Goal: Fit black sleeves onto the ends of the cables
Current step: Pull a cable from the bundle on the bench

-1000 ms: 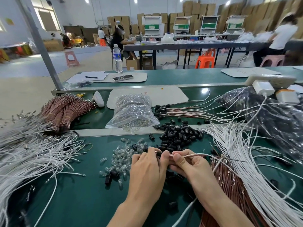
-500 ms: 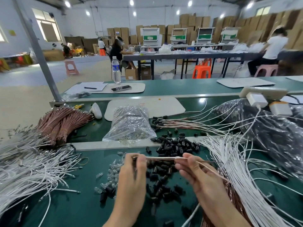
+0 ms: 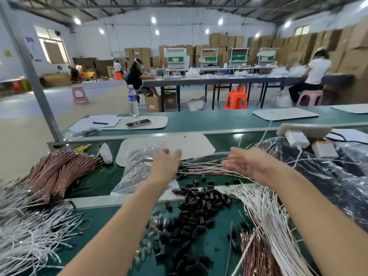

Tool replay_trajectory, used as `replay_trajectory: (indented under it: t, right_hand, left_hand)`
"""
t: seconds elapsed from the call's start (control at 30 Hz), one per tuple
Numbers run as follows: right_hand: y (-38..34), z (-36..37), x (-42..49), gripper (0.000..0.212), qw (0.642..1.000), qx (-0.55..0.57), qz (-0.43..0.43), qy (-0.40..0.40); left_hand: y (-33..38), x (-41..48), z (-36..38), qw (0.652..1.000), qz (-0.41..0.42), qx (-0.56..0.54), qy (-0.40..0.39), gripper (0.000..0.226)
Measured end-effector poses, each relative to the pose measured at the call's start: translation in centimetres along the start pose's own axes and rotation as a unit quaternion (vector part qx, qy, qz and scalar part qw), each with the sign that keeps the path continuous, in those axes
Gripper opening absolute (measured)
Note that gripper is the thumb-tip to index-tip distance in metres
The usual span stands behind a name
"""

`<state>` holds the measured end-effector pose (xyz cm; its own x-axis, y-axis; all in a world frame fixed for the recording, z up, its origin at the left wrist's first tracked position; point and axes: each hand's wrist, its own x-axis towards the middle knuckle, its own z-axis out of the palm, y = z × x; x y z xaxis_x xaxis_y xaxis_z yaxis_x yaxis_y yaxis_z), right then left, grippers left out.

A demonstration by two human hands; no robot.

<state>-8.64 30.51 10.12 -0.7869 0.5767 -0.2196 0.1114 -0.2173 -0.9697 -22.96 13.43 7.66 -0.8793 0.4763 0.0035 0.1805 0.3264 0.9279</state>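
Bare from fingertips down to the lower edge of view: left forearm [image 3: 119, 226] and right forearm [image 3: 318, 212], both slender, smooth, tapering to narrow wrists. Left hand [image 3: 166, 166] slim, fingers smeared by motion blur, nails and knuckle detail too soft to tell. Right hand [image 3: 247, 166] long-fingered, tips likewise blurred. Upper arms and clothing beyond the edge of view.

Bright, even light comes from ceiling lamps [image 3: 153, 19] and a window [image 3: 52, 46] (blown out); left hand [image 3: 166, 165] and right hand [image 3: 246, 166] are motion-blurred, and the edges bend.
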Motion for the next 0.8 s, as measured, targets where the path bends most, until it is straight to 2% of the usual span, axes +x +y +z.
replay_trajectory:
  t: [0.07,0.1,0.2,0.27,0.37,0.47,0.53,0.6,0.67,0.73,0.8]
  right_hand:
    - [1.6,-0.6,-0.1,0.032,1.0,0.011,-0.014,0.013]
    - [2.3,-0.9,0.0,0.03,0.999,0.014,-0.029,0.025]
    - [4.0,-1.3,-0.2,0.022,0.996,0.013,-0.049,0.07]
    - [5.1,-1.5,-0.4,0.019,0.995,0.017,-0.055,0.087]
    - [6.4,-1.5,-1.3,0.018,0.993,0.005,-0.059,0.097]
    - [7.3,-1.5,-2.5,0.017,0.992,0.0,-0.07,0.101]
    - [7.7,-1.3,-3.2,0.018,0.991,-0.015,-0.085,0.106]
    - [8.0,-1.1,-3.7,0.019,0.986,-0.047,-0.1,0.121]
    - [8.8,-0.8,-4.0,0.02,0.976,-0.119,-0.118,0.139]
    - [10.2,-0.4,-4.2,0.019,0.95,-0.236,-0.148,0.14]
    - [11.6,0.2,-4.0,0.023,0.913,-0.348,-0.178,0.12]
  left_hand:
    - [-0.6,-1.9,1.6,0.988,0.054,0.104,-0.098,0.034]
    - [-0.9,-3.1,2.4,0.97,0.067,0.163,-0.167,0.033]
    - [-1.6,-6.3,5.0,0.885,0.047,0.332,-0.323,0.05]
    - [-2.0,-8.0,6.4,0.851,0.044,0.391,-0.348,0.05]
    - [-2.3,-10.2,8.0,0.816,0.089,0.467,-0.328,0.037]
    - [-2.9,-11.0,8.5,0.808,0.101,0.486,-0.318,0.029]
    - [-3.0,-10.6,8.0,0.842,0.06,0.422,-0.33,0.034]
    - [-2.7,-10.0,6.5,0.899,0.047,0.307,-0.309,0.033]
    - [-2.5,-9.3,4.1,0.953,0.084,0.177,-0.23,0.023]
    - [-2.9,-8.9,0.8,0.99,0.088,0.004,-0.112,0.018]
    - [-4.2,-9.0,-2.5,0.98,0.059,-0.188,0.002,0.02]
